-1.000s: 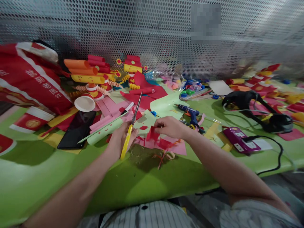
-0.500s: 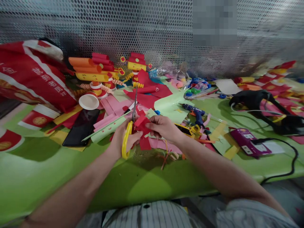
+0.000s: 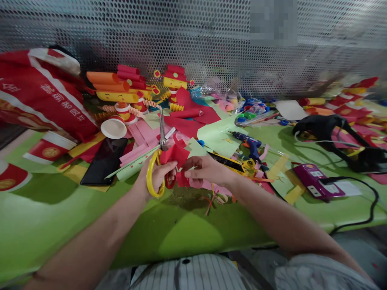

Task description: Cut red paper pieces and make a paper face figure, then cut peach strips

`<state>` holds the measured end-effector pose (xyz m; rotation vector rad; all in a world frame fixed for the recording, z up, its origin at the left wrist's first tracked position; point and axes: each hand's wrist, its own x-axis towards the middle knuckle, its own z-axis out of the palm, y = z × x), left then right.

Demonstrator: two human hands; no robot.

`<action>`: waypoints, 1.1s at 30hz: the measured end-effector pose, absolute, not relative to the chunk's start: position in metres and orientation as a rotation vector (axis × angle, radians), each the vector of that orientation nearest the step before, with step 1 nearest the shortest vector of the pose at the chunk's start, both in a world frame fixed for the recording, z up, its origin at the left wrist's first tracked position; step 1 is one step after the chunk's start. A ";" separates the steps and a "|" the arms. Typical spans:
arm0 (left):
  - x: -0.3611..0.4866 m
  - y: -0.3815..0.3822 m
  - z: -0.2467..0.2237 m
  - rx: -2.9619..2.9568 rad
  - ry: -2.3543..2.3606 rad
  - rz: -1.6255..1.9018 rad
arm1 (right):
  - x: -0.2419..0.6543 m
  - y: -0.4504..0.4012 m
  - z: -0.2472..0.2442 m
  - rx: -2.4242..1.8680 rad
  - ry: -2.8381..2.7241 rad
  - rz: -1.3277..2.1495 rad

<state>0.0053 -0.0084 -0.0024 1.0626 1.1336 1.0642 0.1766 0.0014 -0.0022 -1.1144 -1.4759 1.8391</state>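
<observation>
My left hand (image 3: 159, 173) is closed on a pair of scissors (image 3: 162, 139) with yellow and red handles. The metal blades point away from me and look nearly together. Its thumb also presses on a folded piece of red paper (image 3: 174, 154), just right of the scissors. My right hand (image 3: 204, 171) is at the paper's right side, with curled fingers and the thumb on its lower strip. How firmly those fingers grip is partly hidden. Pink paper scraps (image 3: 216, 187) lie below the right hand.
A black phone (image 3: 104, 161), paper cups (image 3: 50, 147) and a red bag (image 3: 45, 92) are on the left. Paper figures (image 3: 174, 78) stand behind. To the right are a blue glue gun (image 3: 249, 143), a purple power strip (image 3: 317, 181) with a black cable, and a black strap device (image 3: 335, 137).
The scissors and red paper have moved slightly left, and the blades have tilted left. My right fingers have loosened and shifted along the paper's right edge.
</observation>
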 end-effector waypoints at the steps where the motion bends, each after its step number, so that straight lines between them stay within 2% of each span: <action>1: 0.005 -0.008 -0.003 1.056 1.128 1.064 | 0.175 0.000 -0.004 -1.107 -1.470 1.888; 9: 0.004 -0.010 0.001 1.087 1.148 1.052 | 0.173 -0.002 -0.008 -1.142 -1.558 1.908; 18: -0.001 -0.003 0.005 1.100 1.144 1.055 | 0.191 0.004 0.011 -1.092 -1.462 1.857; 27: 0.001 -0.011 0.006 1.228 1.211 0.748 | 0.194 0.014 0.009 -1.038 -1.035 1.413; 33: 0.001 -0.014 0.012 1.230 1.176 0.735 | 0.195 0.017 0.005 -1.068 -0.976 1.368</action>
